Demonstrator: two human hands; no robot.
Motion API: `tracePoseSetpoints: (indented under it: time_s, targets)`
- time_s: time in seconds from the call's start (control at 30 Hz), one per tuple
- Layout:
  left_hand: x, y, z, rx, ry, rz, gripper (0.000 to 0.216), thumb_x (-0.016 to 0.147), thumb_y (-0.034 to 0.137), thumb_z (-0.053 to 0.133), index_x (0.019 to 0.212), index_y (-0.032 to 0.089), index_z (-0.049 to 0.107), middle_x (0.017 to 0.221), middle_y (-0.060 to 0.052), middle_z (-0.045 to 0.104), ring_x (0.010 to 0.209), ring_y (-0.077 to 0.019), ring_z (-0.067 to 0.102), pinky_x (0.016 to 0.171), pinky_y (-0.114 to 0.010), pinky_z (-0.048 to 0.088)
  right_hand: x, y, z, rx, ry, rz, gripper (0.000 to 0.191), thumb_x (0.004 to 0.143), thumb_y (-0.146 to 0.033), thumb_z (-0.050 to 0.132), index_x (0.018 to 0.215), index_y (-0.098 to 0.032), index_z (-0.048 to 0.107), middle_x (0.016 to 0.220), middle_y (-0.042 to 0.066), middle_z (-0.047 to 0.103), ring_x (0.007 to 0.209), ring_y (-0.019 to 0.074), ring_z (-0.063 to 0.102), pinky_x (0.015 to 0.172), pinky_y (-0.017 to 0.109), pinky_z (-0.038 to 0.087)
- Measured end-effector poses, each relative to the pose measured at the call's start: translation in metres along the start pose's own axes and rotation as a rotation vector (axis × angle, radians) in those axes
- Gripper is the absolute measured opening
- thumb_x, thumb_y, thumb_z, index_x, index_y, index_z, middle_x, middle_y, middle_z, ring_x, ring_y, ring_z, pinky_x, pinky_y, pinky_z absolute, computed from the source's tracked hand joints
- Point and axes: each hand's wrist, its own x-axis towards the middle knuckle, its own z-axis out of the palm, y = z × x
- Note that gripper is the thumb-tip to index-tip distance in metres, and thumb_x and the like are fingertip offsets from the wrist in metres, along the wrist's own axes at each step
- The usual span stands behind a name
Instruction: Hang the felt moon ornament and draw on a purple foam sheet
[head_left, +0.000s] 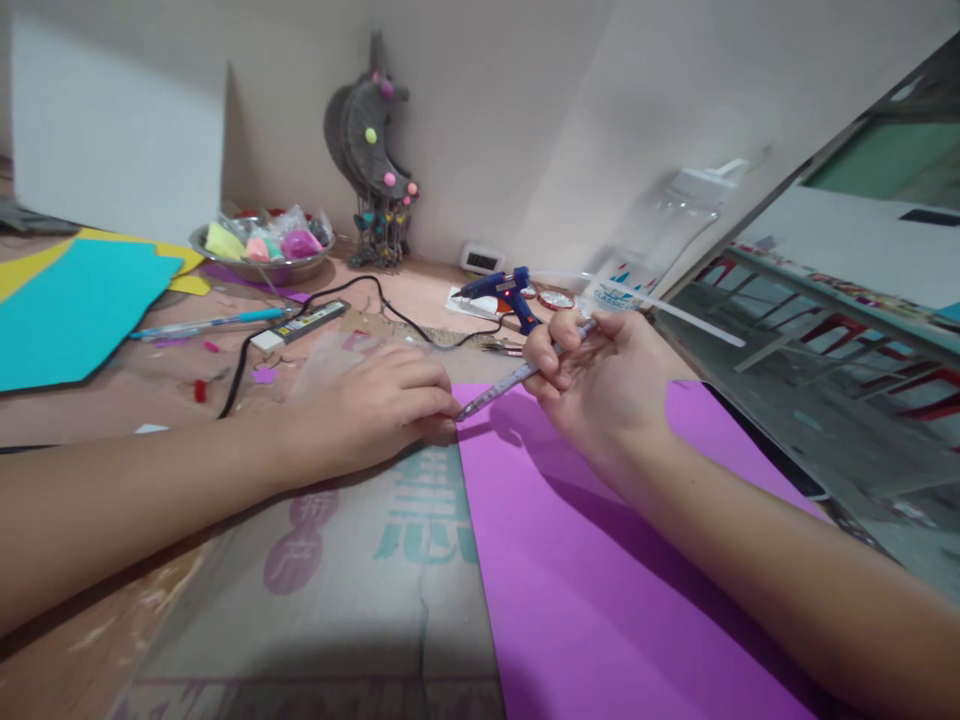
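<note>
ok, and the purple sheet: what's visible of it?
The purple sheet is plain, smooth and flat, like craft foam or card. Its straight left edge lies over a printed board; its near end runs out of frame. The pen in the right hand has its tip at that edge, near the far-left corner, beside the left hand. The right forearm hides part of it.

Wall (480,140): is standing pale behind the worktable (435,293).
Floor (802,430): is showing grey at right.
Red stools (831,325): are standing by a long table (840,312).
Light: is brightening the wall unevenly.
</note>
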Motion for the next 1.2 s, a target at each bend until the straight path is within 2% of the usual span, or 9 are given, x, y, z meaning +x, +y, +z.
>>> tracePoseSetpoints:
  time_s: [0.13,0.27,0.4,0.53,0.67,0.8,0.9,1.07,1.2]
  targets:
    - [-0.002,0.000,-0.001,-0.019,-0.061,-0.044,0.014,0.100,0.030,0.064,0.095,0.019,0.071,0.090,-0.003,0.071,0.086,-0.0183,0.063,0.081,-0.032,0.045,0.004,0.001,-0.003,0.008,-0.026,-0.012,0.043,0.092,-0.047,0.048,0.057,-0.023,0.040,0.053,0.000,0.041,0.045,0.0101,0.024,0.042,0.024,0.023]
    - [-0.001,0.001,-0.004,-0.083,-0.166,-0.175,0.018,0.097,0.035,0.067,0.105,0.020,0.067,0.100,-0.005,0.071,0.097,-0.0217,0.063,0.087,-0.035,0.045,0.007,-0.002,-0.003,0.035,-0.021,-0.016,0.045,0.094,-0.047,0.042,0.057,-0.023,0.042,0.052,0.001,0.044,0.044,0.0106,0.025,0.041,0.024,0.022]
    - [0.003,0.002,-0.006,-0.162,-0.212,-0.265,0.015,0.096,0.031,0.063,0.087,0.019,0.062,0.095,-0.005,0.071,0.090,-0.0211,0.063,0.082,-0.035,0.046,0.007,-0.006,-0.002,0.017,-0.022,-0.004,0.049,0.095,-0.057,0.050,0.060,-0.024,0.041,0.052,0.000,0.045,0.045,0.0117,0.030,0.040,0.025,0.024]
    - [0.005,0.003,-0.006,-0.189,-0.209,-0.225,0.021,0.094,0.020,0.059,0.073,0.020,0.052,0.091,-0.003,0.072,0.087,-0.0192,0.064,0.083,-0.035,0.045,0.005,-0.004,-0.001,0.002,-0.030,-0.015,0.053,0.092,-0.061,0.064,0.063,-0.024,0.039,0.054,-0.003,0.046,0.042,0.0090,0.028,0.039,0.025,0.027]
    - [0.003,0.002,-0.004,-0.247,-0.200,-0.222,0.021,0.090,0.015,0.058,0.072,0.020,0.050,0.095,-0.002,0.073,0.094,-0.0189,0.066,0.087,-0.034,0.046,0.005,-0.001,0.001,-0.011,-0.015,-0.016,0.051,0.088,-0.055,0.073,0.065,-0.023,0.042,0.053,-0.006,0.048,0.040,0.0064,0.024,0.038,0.022,0.026]
    - [0.002,0.001,-0.003,-0.263,-0.240,-0.306,0.005,0.090,0.020,0.063,0.086,0.020,0.060,0.086,-0.001,0.070,0.080,-0.0174,0.065,0.072,-0.030,0.047,0.006,0.005,0.000,0.017,-0.026,0.023,0.042,0.093,-0.044,0.066,0.064,-0.022,0.046,0.054,-0.004,0.054,0.038,0.0053,0.024,0.037,0.020,0.026]
    - [0.002,-0.001,-0.002,-0.249,-0.245,-0.342,0.013,0.090,0.028,0.067,0.100,0.019,0.065,0.084,-0.001,0.069,0.075,-0.0170,0.064,0.066,-0.028,0.045,0.006,0.014,-0.001,0.048,-0.021,0.074,0.034,0.092,-0.035,0.058,0.062,-0.020,0.049,0.061,0.002,0.066,0.038,0.0047,0.024,0.037,0.019,0.030]
    - [0.001,-0.005,0.003,-0.279,-0.219,-0.280,0.020,0.092,0.033,0.070,0.108,0.020,0.068,0.091,-0.003,0.073,0.080,-0.0179,0.066,0.071,-0.029,0.047,0.005,0.023,0.000,0.075,-0.077,0.193,0.025,0.085,-0.028,0.051,0.063,-0.018,0.057,0.069,0.008,0.073,0.040,0.0072,0.033,0.040,0.021,0.039]
    - [-0.002,-0.010,0.005,-0.306,-0.217,-0.177,0.014,0.098,0.028,0.064,0.105,0.020,0.073,0.096,-0.006,0.074,0.089,-0.0196,0.069,0.081,-0.031,0.050,0.005,0.018,0.001,0.066,-0.112,0.155,0.028,0.086,-0.027,0.050,0.059,-0.019,0.055,0.067,0.008,0.070,0.045,0.0102,0.046,0.045,0.023,0.045]
